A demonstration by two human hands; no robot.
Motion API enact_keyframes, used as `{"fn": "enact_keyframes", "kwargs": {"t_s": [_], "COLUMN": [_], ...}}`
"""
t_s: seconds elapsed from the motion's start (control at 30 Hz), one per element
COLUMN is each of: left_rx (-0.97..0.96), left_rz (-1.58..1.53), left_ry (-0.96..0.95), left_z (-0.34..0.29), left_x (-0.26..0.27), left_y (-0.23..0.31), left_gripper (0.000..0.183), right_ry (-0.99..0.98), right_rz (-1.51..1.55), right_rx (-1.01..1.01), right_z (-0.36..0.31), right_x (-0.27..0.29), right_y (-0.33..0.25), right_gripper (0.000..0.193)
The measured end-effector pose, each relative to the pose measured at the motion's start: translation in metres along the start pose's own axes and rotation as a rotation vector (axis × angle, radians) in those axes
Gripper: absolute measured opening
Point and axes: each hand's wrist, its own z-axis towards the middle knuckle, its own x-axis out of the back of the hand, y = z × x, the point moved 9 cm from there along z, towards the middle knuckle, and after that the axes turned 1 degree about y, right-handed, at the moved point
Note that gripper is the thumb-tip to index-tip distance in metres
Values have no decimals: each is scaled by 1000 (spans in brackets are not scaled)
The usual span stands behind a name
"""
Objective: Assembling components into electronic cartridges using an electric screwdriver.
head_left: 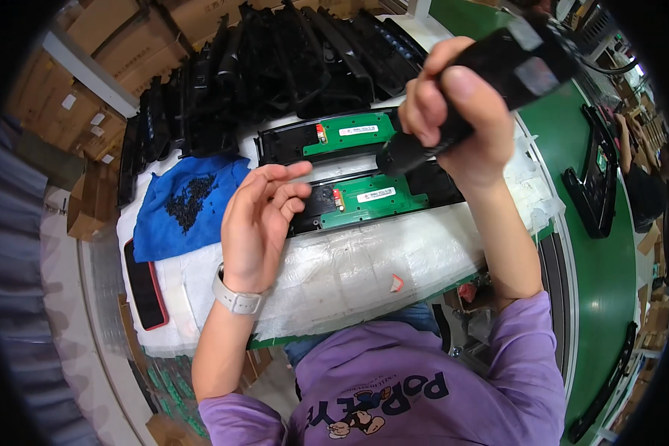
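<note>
My right hand (464, 111) is wrapped round a black electric screwdriver (505, 70), raised and tilted with its nose pointing down and left. That nose sits in front of two long black plastic housings, the far housing (282, 145) and the near housing (442, 186). A green circuit board with a white label lies in each: the far board (349, 141) and the near board (379, 201). By the left end of the near housing is my left hand (256, 215), fingers loosely bent and apart, with nothing visible in them. The screwdriver's bit cannot be made out.
Small dark screws (189, 202) lie heaped on a blue cloth (152, 223) at left, beside a red-edged phone (147, 286). Many black housings (275, 63) stand stacked behind. On the green conveyor (606, 297) at right lies another black housing (593, 178). Cardboard boxes (59, 97) rise at far left.
</note>
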Motion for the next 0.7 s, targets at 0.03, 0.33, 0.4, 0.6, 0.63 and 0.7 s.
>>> {"fn": "enact_keyframes", "kwargs": {"t_s": [0.03,0.33,0.4,0.6,0.63,0.7], "left_rx": [-4,-59,-64,49,64,79], "left_rz": [-60,86,123,281,229,222], "left_ry": [21,59,94,-3,13,2], "left_z": [0,-2,-3,-3,-4,-2], "left_x": [1,-5,-5,0,-4,-6], "left_y": [2,4,4,-6,-7,-9], "left_gripper": [19,11,14,20,18,16], "right_ry": [9,84,54,-45,-49,-43], "right_rz": [-57,0,-76,-207,-195,-170], "right_rx": [-33,-97,-113,-142,-143,-150], "right_z": [2,4,4,6,5,7], "right_x": [0,-3,-8,-23,-23,-23], "right_y": [4,21,21,27,29,29], "right_gripper": [22,18,18,20,20,20]}}
